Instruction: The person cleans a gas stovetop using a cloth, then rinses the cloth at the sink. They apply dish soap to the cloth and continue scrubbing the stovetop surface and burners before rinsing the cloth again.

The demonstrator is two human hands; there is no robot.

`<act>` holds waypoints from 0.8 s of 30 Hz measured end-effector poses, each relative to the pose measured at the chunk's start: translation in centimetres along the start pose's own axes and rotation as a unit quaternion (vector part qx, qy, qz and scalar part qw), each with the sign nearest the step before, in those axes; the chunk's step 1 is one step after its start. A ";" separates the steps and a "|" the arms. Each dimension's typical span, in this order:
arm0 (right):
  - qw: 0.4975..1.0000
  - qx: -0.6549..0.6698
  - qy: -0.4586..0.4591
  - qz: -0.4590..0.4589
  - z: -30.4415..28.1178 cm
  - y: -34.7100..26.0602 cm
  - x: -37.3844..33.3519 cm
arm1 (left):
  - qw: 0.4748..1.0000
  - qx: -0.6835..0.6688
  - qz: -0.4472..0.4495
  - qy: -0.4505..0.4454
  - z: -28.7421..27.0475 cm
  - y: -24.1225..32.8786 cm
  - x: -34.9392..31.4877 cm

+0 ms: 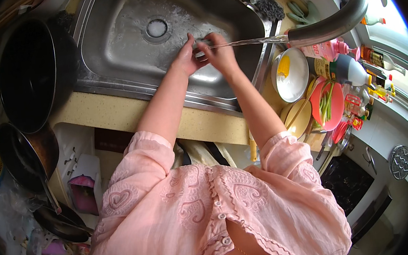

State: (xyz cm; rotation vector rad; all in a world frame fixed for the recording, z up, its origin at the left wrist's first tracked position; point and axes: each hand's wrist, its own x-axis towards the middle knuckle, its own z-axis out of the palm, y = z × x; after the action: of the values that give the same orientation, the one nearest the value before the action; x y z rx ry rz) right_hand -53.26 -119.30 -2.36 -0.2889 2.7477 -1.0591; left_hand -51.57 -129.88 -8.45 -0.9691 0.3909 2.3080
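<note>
Both of my hands are over the steel sink [119,41], in the stream of water [254,41] from the curved faucet [359,9]. My left hand [186,58] is cupped, thumb up, its fingers curled toward the other hand. Pressed close beside it, my right hand [222,57] has bent fingers. Something small, greyish and shiny shows between them; water and fingers hide what it is. Farther into the sink lies the round drain [156,28], with whitish foam on it.
Right of the sink stand a white bowl [299,79] with something yellow inside and a pink plate [335,112] with green stalks. Bottles [351,70] line the window side. A dark scrubber [269,8] sits by the faucet base. Black pans [27,77] are at left.
</note>
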 end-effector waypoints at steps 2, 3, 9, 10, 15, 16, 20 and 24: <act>0.998 0.038 -0.028 -0.030 1.0 -2.6 -1.3 | 0.997 -0.028 -0.040 -0.062 -2.4 -0.1 2.3; 0.999 0.028 -0.021 -0.037 1.4 -3.9 -2.2 | 0.990 -0.043 -0.036 -0.125 -1.6 0.2 0.3; 0.985 -0.160 -0.001 0.068 3.3 -3.6 -0.5 | 0.989 -0.029 0.107 -0.094 -1.7 -0.8 1.2; 0.988 -0.143 0.008 0.053 2.9 -2.5 0.4 | 0.993 0.005 0.118 0.000 -0.1 -0.7 0.8; 0.986 -0.020 0.069 0.150 3.2 1.5 2.9 | 0.991 0.084 0.101 -0.005 0.6 -0.5 0.7; 0.987 -0.022 0.072 0.142 3.0 1.2 2.4 | 0.990 0.083 0.108 -0.019 0.7 -0.7 0.7; 0.996 -0.028 0.077 -0.020 3.4 -3.5 -2.0 | 0.992 -0.091 0.038 -0.075 -2.6 -0.9 4.0; 0.992 -0.096 -0.003 0.082 3.3 -3.9 -1.0 | 0.963 -0.071 0.068 -0.250 -6.1 -1.5 6.4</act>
State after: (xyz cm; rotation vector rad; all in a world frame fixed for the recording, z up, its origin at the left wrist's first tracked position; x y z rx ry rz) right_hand -51.08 -124.00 -2.06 -0.0886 2.8134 -0.7538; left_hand -50.83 -128.94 -17.31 -0.3983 0.0822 2.6253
